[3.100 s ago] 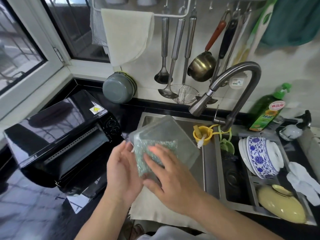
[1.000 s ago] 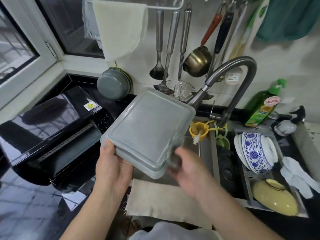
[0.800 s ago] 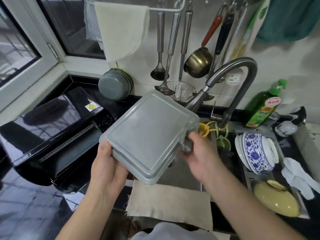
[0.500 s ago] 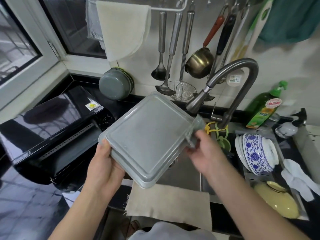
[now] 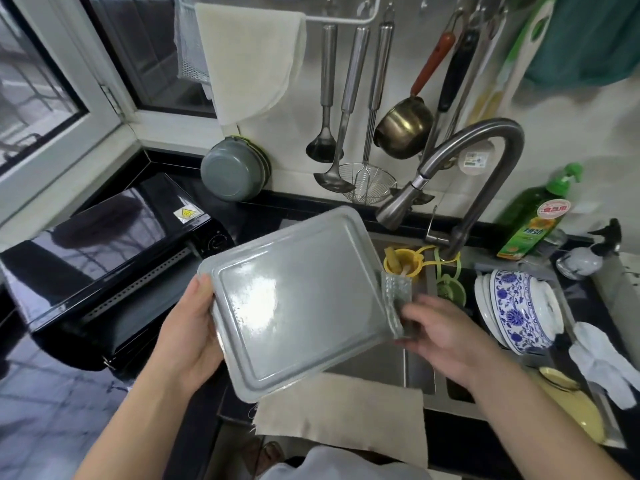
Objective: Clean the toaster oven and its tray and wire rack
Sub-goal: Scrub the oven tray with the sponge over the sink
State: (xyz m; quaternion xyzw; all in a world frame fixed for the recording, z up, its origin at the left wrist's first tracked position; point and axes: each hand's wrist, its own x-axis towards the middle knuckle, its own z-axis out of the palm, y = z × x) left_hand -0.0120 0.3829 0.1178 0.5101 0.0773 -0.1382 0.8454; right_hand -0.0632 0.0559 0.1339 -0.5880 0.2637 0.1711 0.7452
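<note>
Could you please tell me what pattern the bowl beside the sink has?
White ceramic bowl carries a blue floral pattern, seen in the head view.

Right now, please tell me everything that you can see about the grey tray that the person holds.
The tray is a grey, rounded-corner rectangle, metal by its look, with a raised rim and a shallow step around its flat middle. Its surface shines as if wet. It is held tilted above the sink, in front of the toaster oven. The left hand grips its left edge. The right hand presses a scouring pad against its right edge.
</note>
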